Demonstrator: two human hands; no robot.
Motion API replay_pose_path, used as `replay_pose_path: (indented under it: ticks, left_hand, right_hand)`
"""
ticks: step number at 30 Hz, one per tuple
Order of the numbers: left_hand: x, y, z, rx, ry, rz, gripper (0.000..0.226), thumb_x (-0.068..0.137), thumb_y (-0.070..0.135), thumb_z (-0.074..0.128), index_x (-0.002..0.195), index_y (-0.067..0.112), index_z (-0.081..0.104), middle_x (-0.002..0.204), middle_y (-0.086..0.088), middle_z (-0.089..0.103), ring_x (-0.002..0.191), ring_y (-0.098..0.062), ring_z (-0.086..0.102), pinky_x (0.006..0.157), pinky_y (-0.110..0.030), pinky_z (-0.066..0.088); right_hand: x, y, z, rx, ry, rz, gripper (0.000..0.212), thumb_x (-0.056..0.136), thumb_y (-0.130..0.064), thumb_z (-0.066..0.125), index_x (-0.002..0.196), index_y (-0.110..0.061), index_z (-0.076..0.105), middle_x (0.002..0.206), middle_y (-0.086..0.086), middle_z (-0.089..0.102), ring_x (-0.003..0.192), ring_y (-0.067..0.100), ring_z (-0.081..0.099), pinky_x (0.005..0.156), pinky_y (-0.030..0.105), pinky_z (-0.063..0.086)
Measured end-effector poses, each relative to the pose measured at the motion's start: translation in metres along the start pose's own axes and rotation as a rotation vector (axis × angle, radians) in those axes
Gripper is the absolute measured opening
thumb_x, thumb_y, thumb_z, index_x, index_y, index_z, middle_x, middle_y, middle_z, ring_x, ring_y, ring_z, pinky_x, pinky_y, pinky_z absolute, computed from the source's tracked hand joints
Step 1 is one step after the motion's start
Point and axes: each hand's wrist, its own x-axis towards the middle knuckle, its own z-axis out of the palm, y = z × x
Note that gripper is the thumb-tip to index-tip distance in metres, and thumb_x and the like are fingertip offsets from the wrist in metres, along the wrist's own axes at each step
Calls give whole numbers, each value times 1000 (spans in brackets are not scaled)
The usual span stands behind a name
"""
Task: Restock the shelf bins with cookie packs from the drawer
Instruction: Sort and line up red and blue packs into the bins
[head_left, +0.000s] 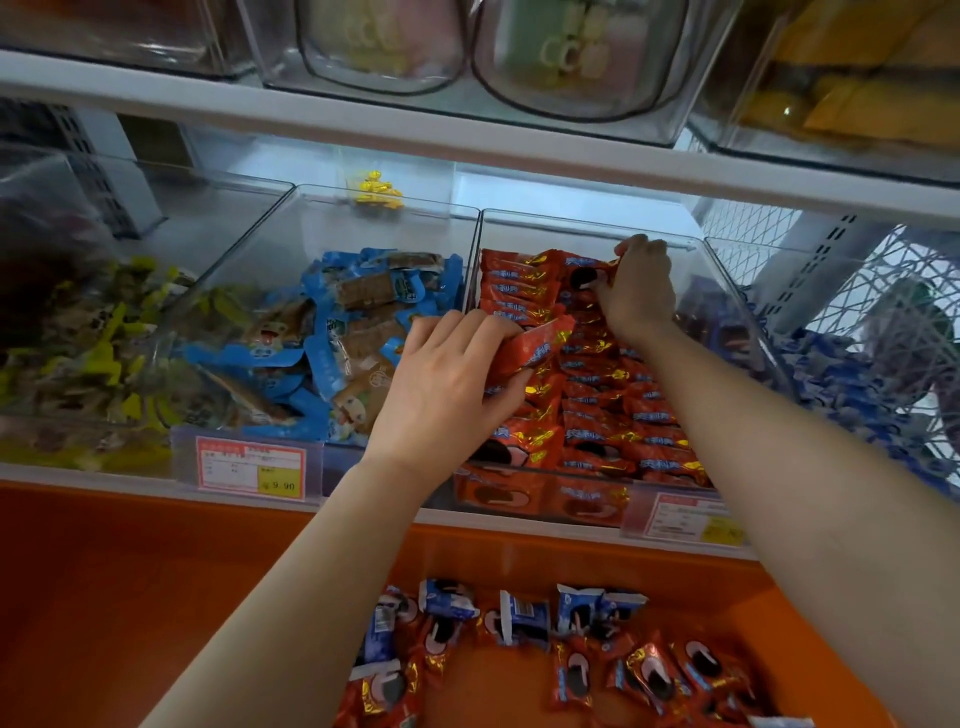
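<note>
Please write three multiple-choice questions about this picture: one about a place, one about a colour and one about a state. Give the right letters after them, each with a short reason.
1. Where is the right hand?
A. At the back of the bin of red packs
B. In the bin of blue packs
C. On the top shelf

2. What colour is the drawer?
A. White
B. Orange
C. Green

3. What does the left hand do?
A. It hangs empty
B. It presses a price tag
C. It grips a red pack

Answers:
1 A: the hand is by the bin's far wall, among the red packs.
2 B: its floor and front are plainly orange.
3 C: its fingers and thumb curl round the pack, above the bin.
</note>
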Motion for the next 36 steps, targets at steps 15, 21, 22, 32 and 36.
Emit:
replay_pose_path:
  ticks: [15,21,22,32,36]
  left_hand:
    - [2,2,-6,-58,-111,-125,28,87,34,61,106,14,60,97,2,63,92,-11,47,89,-23,27]
    - [2,15,-15,-172,-220,-277,31,87,25,67,115,16,58,111,4,57,108,-18,48,96,-25,25]
    - [2,19,-19,-191,-235,-316,32,88,27,66,117,17,57,111,6,55,110,-16,46,97,-25,27]
    - [20,61,-32,-488,-264,-415,31,90,35,60,118,24,51,109,3,61,101,-11,59,84,-30,52]
    - [25,65,-19,-311,-316,-366,36,94,38,52,125,19,50,115,6,55,111,-15,50,98,-35,42]
  right_hand:
    - [-55,-7,-38,-15,-358,-314,57,90,1,46,144,-11,30,141,18,36,123,34,47,100,42,42]
    - [-108,-14,-76,168,-419,-406,58,90,1,50,143,-13,30,145,8,37,131,20,41,107,25,32]
    - [-114,-13,-81,198,-425,-410,56,92,-1,49,143,-12,29,145,8,38,131,19,41,106,21,30]
    - [-143,-8,-114,717,-446,-215,43,87,-29,65,126,-21,46,122,-6,61,112,6,58,96,25,48]
    - [-139,3,-118,635,-382,-174,55,77,-53,61,118,-17,55,111,-8,65,103,4,61,90,23,49]
